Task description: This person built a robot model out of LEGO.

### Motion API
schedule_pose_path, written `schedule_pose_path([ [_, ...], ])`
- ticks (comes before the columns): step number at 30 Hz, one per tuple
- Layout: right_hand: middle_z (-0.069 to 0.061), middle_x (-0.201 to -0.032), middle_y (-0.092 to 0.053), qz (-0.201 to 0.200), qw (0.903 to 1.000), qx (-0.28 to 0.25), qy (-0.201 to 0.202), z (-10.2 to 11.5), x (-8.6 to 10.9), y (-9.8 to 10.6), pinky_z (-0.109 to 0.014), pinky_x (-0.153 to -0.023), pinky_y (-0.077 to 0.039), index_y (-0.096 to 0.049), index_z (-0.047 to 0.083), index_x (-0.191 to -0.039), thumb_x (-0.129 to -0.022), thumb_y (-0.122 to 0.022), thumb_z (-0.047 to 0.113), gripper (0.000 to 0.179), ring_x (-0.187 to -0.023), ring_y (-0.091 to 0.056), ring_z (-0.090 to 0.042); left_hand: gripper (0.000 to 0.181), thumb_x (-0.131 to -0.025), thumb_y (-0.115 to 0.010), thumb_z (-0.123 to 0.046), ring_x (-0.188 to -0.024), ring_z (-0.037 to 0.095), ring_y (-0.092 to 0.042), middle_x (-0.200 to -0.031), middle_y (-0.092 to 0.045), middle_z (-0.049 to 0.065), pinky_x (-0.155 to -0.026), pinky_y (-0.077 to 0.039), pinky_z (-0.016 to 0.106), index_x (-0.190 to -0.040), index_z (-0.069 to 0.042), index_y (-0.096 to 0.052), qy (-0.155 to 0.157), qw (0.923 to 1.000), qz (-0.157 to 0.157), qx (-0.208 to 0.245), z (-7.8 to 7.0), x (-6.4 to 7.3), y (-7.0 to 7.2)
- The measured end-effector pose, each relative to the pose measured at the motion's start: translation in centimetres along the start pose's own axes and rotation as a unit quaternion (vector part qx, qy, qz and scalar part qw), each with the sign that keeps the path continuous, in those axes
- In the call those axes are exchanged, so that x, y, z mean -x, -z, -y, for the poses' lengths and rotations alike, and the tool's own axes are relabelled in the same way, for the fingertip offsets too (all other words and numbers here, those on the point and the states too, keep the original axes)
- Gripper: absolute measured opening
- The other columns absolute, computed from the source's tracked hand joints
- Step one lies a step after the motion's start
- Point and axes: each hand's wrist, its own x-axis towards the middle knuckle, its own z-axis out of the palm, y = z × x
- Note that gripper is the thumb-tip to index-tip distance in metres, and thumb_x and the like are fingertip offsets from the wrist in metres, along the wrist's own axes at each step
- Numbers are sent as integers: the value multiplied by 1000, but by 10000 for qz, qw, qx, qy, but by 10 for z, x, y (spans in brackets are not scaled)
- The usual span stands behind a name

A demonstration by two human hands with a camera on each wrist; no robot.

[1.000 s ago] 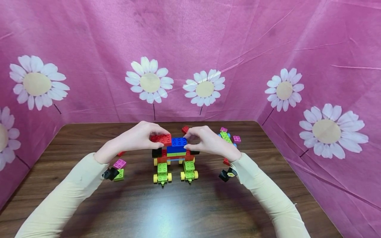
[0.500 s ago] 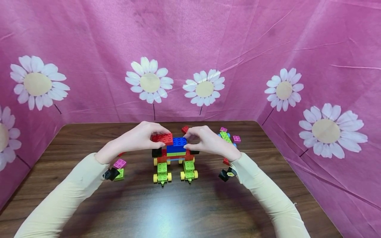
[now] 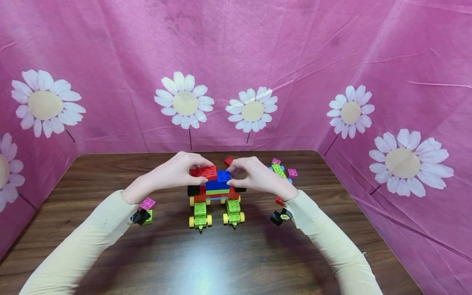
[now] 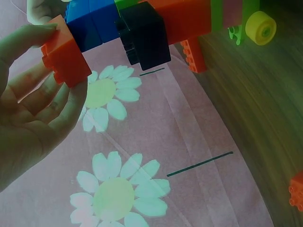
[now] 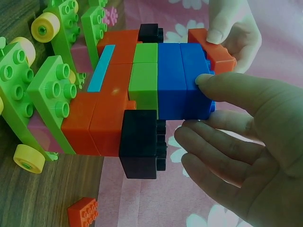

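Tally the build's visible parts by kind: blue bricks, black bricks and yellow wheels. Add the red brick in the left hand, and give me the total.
Blue bricks: 2
Black bricks: 2
Yellow wheels: 8
Red brick in the left hand: 1
Total: 13

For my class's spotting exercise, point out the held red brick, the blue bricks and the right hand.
Held red brick (image 3: 205,171): head view, on its studded top.
Blue bricks (image 5: 176,82): right wrist view, on their side walls.
Right hand (image 3: 255,174): head view, on the back of the hand.
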Motion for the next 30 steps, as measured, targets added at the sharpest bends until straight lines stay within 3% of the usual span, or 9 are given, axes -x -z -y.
schedule_pose_path([
  [10,-5,-103,-75,45,10000,-3,-72,1,0,0,-27,-84,-59,-71,7,-105,-85,-79,24,27,-91,-72,-13,35,-83,-75,-19,-80,11,-57,-98,-74,3,-67,-49,24,-116,-8,-73,-60,9999,42,-92,-3,-3,0],
  [17,-5,-102,-76,44,10000,-38,-38,0,0,0,-26,-84,-59,-71,7,-105,-85,-79,23,27,-90,-72,-12,36,-82,-74,-15,-77,12,-57,-95,-73,6,-62,-45,23,-116,-5,-73,-168,9990,62,-403,-7,-4,0],
  [30,-5,-102,-76,68,9999,-71,-41,1,-1,1,-26,-84,-59,-71,7,-105,-85,-79,23,27,-90,-72,-12,36,-81,-75,-15,-77,14,-58,-93,-72,8,-64,-46,24,-116,-3,-73,-49,9974,61,-713,-12,-5,-1],
])
